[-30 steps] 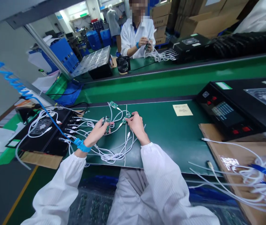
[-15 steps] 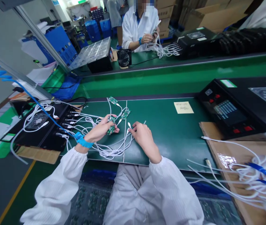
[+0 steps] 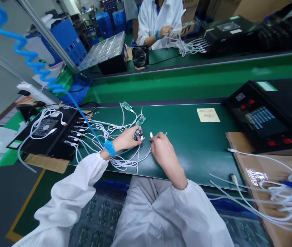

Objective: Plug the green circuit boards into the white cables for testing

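Note:
My left hand (image 3: 129, 139), with a blue strap on its wrist, is closed on a small circuit board (image 3: 137, 133), now tilted so its dark components show. A white plug end sits at the board's near edge. To its right, my right hand (image 3: 162, 147) pinches a white cable whose plug (image 3: 151, 134) points up and away from me. The plug and the held board are apart. Beyond my left hand, a green circuit board (image 3: 141, 120) and a farther green circuit board (image 3: 126, 106) lie on the bench with white cables at them.
White cables (image 3: 122, 163) spread from a black box (image 3: 50, 133) at left. A black tester (image 3: 261, 116) with red buttons stands at right, near a yellow note (image 3: 208, 115). Bundled cables (image 3: 284, 195) lie on cardboard. A co-worker (image 3: 161, 24) handles cables across the bench. A blue coiled cord (image 3: 32, 61) hangs at left.
My left hand has moved right and turned the board from its green face to a tilted view. My right hand shifted slightly right with the plug. The whole view has shifted a little.

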A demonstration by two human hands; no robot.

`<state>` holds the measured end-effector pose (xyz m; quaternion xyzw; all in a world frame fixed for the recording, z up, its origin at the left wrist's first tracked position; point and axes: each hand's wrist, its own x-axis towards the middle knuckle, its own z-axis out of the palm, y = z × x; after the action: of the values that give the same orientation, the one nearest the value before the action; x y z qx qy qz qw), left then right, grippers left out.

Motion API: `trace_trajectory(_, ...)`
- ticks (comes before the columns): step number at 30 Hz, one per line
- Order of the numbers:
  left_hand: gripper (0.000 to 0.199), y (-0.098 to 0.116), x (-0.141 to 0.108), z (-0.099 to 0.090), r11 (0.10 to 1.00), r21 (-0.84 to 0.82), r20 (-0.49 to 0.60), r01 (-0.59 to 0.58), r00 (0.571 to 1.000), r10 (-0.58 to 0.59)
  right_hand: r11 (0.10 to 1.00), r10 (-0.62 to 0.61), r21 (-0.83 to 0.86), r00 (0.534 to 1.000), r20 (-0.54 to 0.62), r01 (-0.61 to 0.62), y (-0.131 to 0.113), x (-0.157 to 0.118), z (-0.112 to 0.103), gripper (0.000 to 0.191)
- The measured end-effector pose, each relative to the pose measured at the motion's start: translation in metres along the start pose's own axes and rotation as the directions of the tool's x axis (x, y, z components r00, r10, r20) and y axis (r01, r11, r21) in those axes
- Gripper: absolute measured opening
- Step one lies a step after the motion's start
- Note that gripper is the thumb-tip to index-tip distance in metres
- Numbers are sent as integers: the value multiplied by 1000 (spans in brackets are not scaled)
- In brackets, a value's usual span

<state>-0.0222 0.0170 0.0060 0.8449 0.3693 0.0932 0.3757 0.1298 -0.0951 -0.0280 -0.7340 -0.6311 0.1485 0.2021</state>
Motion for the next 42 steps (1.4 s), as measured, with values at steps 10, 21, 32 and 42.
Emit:
trace_trajectory(10, 32, 7, -2, -27, 935, -297, -91, 196, 968, -232, 982, 182, -45, 983, -14, -183, -52, 16, 17, 31)
trace_trajectory(21, 38, -2, -9, -35, 599, -800, -252, 26, 893, -374, 951, 222, 206, 973, 65, -231, -59, 14, 18, 16)
trace_trajectory(32, 33, -2, -14, -29, 510, -857, -288, -72, 888, -358, 934, 250, 267, 968, -8, -239, -64, 21, 33, 22)
trace_trajectory(42, 44, -5, -15, -34, 451, -879, -290, -155, 925, -247, 444, 76, 895, 997, 6, -40, -50, 13, 41, 23)
